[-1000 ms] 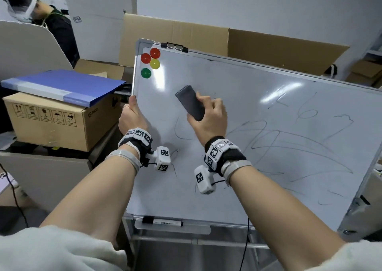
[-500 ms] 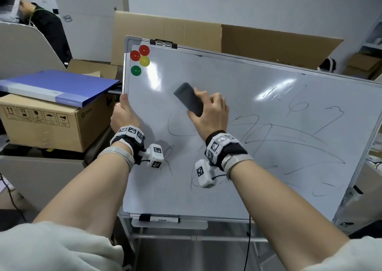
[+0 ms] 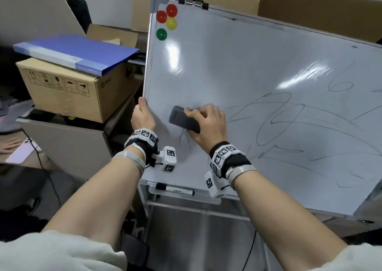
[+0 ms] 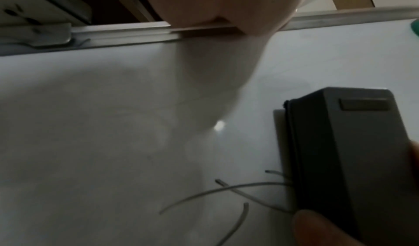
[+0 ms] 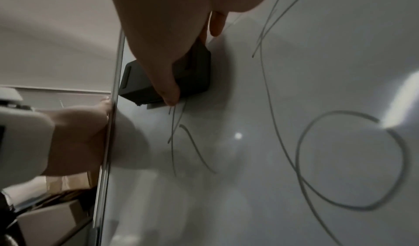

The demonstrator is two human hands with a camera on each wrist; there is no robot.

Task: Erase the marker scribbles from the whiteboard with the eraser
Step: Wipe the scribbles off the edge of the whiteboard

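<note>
A framed whiteboard (image 3: 237, 68) stands tilted on a stand, with dark marker scribbles (image 3: 289, 126) across its middle and right. My right hand (image 3: 206, 124) grips a dark grey eraser (image 3: 183, 119) and presses it flat on the board's lower left, just above a few short strokes (image 3: 184, 140). The eraser (image 4: 353, 160) (image 5: 163, 81) shows in both wrist views, its felt against the surface. My left hand (image 3: 142, 116) holds the board's left frame edge, thumb on the front; the left hand (image 4: 217, 5) wraps the metal rim.
Red, yellow and green magnets (image 3: 166, 21) sit at the board's top left. A black marker (image 3: 175, 190) lies in the tray below. A cardboard box (image 3: 76, 90) with a blue folder (image 3: 72, 51) stands to the left. Large cardboard sheets (image 3: 310, 4) lean behind.
My right hand has slid the eraser down and to the left across the board, clearing the curved stroke there. The left hand keeps its hold on the frame; the head view shifted.
</note>
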